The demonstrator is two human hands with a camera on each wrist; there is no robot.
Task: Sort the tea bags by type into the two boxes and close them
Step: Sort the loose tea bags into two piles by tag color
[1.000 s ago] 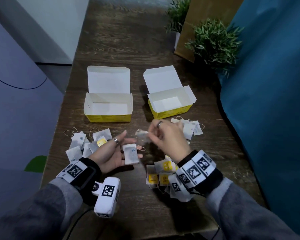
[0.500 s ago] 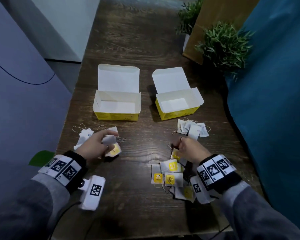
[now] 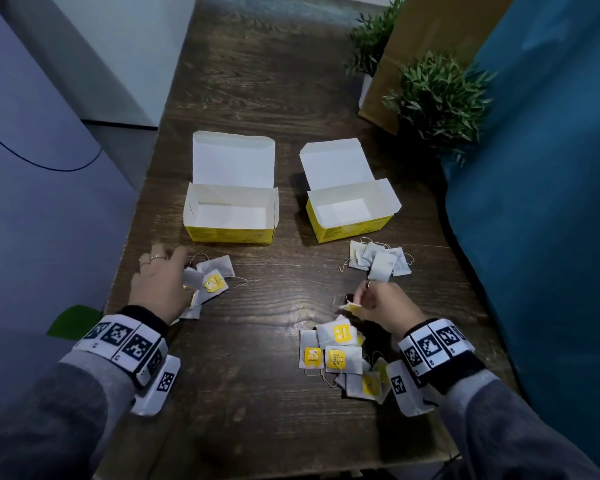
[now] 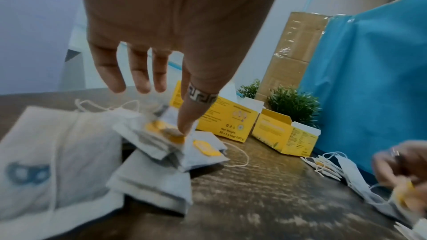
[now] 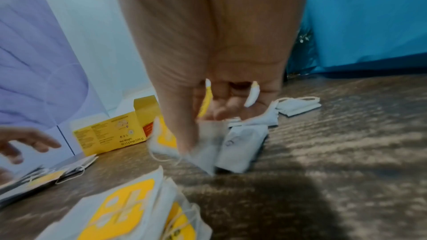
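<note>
My left hand (image 3: 160, 289) is spread over the left pile (image 3: 210, 282), thumb tip pressing a yellow tag there. My right hand (image 3: 383, 304) pinches a yellow-tagged bag (image 3: 350, 307) above the near pile (image 3: 336, 355). Both boxes (image 3: 231, 216) stand open beyond, nothing in them

Dim, bluish light — wrist views motion-blurred.
</note>
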